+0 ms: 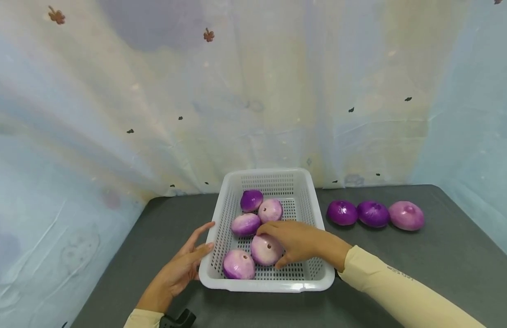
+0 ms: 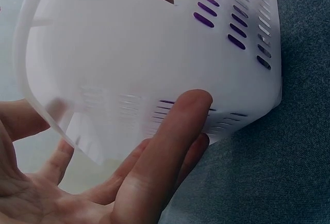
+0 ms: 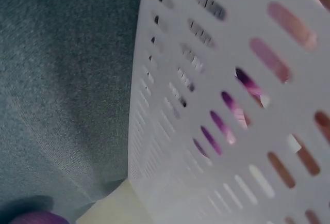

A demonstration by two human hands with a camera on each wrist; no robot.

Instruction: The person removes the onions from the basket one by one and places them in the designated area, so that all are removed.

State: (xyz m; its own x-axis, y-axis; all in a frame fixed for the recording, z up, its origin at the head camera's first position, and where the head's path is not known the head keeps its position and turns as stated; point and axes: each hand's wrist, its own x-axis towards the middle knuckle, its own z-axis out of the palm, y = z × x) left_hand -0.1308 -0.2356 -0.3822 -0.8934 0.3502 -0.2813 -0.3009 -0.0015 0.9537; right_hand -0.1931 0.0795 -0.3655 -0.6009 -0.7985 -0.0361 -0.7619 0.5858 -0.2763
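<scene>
A white slotted plastic basket point(image 1: 267, 285) stands on the dark table. My left hand point(image 1: 177, 271) holds its left side, with thumb and index fingertip at the rim. In the left wrist view, other fingers point(image 2: 172, 141) lie along the outer wall. Inside the basket, my right hand point(image 1: 300, 241) grips a pale purple onion point(image 1: 265, 251), fingers over its top and thumb at its near right side. Several more glossy purple onions lie in the basket, among them a near-left onion point(image 1: 239, 265) and a dark one point(image 1: 251, 200) farther back. The right wrist view shows mostly the basket's outer wall point(image 3: 180, 131).
To the basket's right, three onions lie in a row: a dark purple one point(image 1: 342, 212), another dark one point(image 1: 373, 214) and a pinker one point(image 1: 406, 215). A pale patterned curtain point(image 1: 274, 100) hangs behind the dark-covered table point(image 1: 454, 255) and along both sides.
</scene>
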